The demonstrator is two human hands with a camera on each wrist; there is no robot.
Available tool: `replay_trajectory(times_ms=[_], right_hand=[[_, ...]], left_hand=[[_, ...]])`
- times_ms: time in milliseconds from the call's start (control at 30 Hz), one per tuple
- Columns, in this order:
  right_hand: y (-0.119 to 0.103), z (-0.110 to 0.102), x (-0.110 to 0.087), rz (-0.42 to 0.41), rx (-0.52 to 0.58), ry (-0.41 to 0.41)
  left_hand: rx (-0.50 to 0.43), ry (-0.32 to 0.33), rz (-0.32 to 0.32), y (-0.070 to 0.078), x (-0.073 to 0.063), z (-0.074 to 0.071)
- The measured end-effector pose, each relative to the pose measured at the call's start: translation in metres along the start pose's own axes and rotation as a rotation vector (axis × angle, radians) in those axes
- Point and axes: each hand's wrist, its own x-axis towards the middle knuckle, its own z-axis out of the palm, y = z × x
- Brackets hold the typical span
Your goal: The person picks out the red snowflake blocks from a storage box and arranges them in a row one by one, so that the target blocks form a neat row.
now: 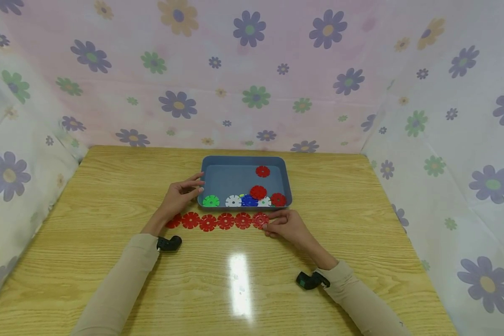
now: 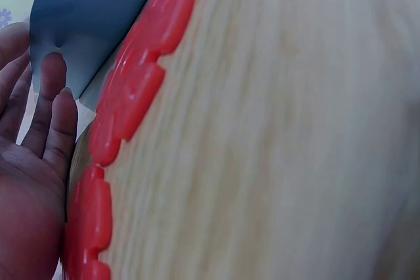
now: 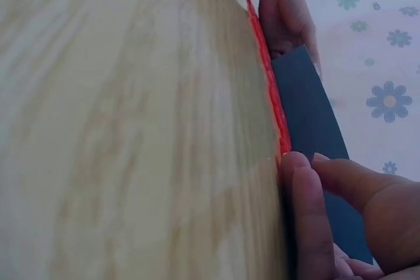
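Several flat red notched plastic discs (image 1: 225, 221) lie in a row on the table, along the front of a blue-grey tray (image 1: 244, 160). My right hand (image 1: 291, 228) pinches the red disc (image 1: 259, 220) at the right end of this row between thumb and fingers. In the right wrist view, its fingertips (image 3: 298, 162) are right at the end of the red line. My left hand (image 1: 179, 199) reaches over the row's left end, partly covering the disc there. Its fairly straight fingers (image 2: 54, 73) rest at the tray's left end.
Inside the tray are a green disc (image 1: 211, 201), white discs (image 1: 233, 201), a blue disc (image 1: 249, 200) and a few red discs (image 1: 262, 171). Flower-patterned cloth (image 1: 252, 70) surrounds the wooden table (image 1: 340, 186) at the back and sides.
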Motion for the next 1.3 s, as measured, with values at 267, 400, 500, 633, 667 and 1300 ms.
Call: replay_trajectory(times_ms=[267,400,500,633,667,1300], right_hand=[[-0.009,-0.013,-0.005,-0.052,-0.028,-0.069],[-0.026,-0.022,-0.007,-0.163,-0.063,-0.100],[-0.042,-0.027,-0.005,-0.257,-0.066,-0.108],[-0.063,-0.030,-0.001,-0.359,-0.037,-0.073],[-0.068,-0.031,0.001,-0.380,-0.025,-0.062],[-0.046,-0.003,0.076,-0.394,-0.476,0.155]], left_hand=[[0.003,0.003,-0.004,0.000,0.000,-0.002],[-0.001,0.005,0.000,-0.002,0.000,-0.003],[0.002,0.008,0.002,-0.002,0.000,-0.003],[-0.001,0.006,0.003,-0.002,-0.001,-0.002],[-0.003,0.005,0.003,-0.002,-0.001,-0.002],[0.005,0.012,-0.002,-0.001,0.000,0.000]])
